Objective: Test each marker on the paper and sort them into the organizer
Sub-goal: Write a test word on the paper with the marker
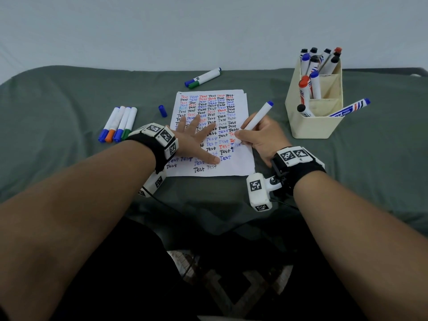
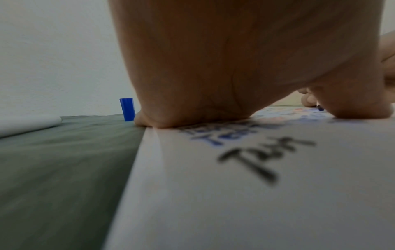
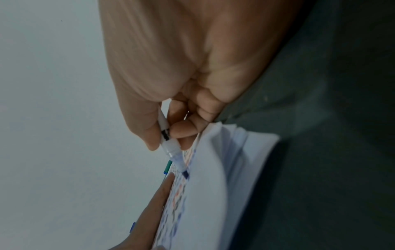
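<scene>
A white sheet of paper (image 1: 234, 165) covered in rows of the word "Test" lies mid-table. My left hand (image 1: 196, 140) lies flat on it with fingers spread, palm (image 2: 213, 67) pressing down. My right hand (image 1: 259, 137) grips an uncapped blue marker (image 1: 258, 117), its tip (image 3: 185, 174) touching the paper near the right edge. Its blue cap (image 1: 162, 110) lies left of the paper, also seen standing out behind my palm as the blue cap (image 2: 127, 109). A cream organizer (image 1: 315, 126) at the right holds several markers.
Several capped markers (image 1: 118, 125) lie in a row at the left on the green cloth (image 1: 58, 112). Two more markers (image 1: 203, 77) lie beyond the paper. One striped marker (image 1: 349, 108) leans out of the organizer's front compartment. The table's near edge runs just below my wrists.
</scene>
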### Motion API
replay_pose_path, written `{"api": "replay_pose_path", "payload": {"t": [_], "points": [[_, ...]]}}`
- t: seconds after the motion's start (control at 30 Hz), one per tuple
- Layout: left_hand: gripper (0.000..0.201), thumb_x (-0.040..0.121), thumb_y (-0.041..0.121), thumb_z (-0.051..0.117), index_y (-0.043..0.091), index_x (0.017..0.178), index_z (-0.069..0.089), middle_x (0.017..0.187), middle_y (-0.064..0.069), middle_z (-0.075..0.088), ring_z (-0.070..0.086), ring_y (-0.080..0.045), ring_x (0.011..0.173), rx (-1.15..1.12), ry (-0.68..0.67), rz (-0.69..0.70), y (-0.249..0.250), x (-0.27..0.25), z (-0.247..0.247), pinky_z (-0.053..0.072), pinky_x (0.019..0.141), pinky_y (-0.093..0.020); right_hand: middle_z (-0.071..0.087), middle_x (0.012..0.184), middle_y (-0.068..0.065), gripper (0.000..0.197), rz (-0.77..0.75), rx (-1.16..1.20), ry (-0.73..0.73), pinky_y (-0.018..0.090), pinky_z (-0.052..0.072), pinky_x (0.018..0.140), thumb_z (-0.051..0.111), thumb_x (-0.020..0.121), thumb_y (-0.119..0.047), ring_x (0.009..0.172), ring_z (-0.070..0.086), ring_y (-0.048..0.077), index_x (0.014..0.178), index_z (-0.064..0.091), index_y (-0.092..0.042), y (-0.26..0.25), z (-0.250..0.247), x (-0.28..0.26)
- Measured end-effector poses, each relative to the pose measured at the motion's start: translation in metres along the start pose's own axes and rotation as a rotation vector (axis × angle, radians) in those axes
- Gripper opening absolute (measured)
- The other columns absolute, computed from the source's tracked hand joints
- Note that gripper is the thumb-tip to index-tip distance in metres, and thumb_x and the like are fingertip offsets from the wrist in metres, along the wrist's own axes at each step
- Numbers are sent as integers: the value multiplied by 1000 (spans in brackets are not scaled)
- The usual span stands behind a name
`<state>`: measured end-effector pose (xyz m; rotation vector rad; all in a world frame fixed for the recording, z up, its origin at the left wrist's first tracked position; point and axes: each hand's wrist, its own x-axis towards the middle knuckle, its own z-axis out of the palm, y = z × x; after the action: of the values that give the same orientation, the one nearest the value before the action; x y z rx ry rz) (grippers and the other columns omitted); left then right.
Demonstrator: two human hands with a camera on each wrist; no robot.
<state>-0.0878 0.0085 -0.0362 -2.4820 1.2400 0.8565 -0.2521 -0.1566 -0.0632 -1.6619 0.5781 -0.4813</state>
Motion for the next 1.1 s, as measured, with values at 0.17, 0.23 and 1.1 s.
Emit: {"api": "replay_pose_path", "payload": {"t": [0.17, 0.23, 1.1], "points": [[136, 32, 111, 38, 61, 141, -27, 158, 12, -39, -33, -32, 147, -3, -6, -2, 1, 0, 0, -9, 111, -73, 67, 71, 0, 22, 9, -41, 9, 27, 60, 68, 83, 79, -10, 65, 66, 12, 82, 62, -16, -1, 1, 0], [135, 33, 110, 38, 61, 141, -27, 157, 12, -39, -33, -32, 147, -5, -7, -2, 1, -1, 0, -9, 111, -73, 66, 71, 0, 22, 11, -31, 14, 24, 58, 65, 82, 79, -9, 63, 66, 10, 82, 62, -16, -2, 1, -1], [136, 31, 111, 37, 61, 141, -26, 158, 11, -38, -32, -33, 147, -6, 5, 5, 0, 0, 0, -8, 111, -73, 63, 70, 2, 24, 7, 14, 59, 27, 57, 64, 76, 80, -1, 64, 62, 13, 79, 58, -16, -6, 0, -7]]}}
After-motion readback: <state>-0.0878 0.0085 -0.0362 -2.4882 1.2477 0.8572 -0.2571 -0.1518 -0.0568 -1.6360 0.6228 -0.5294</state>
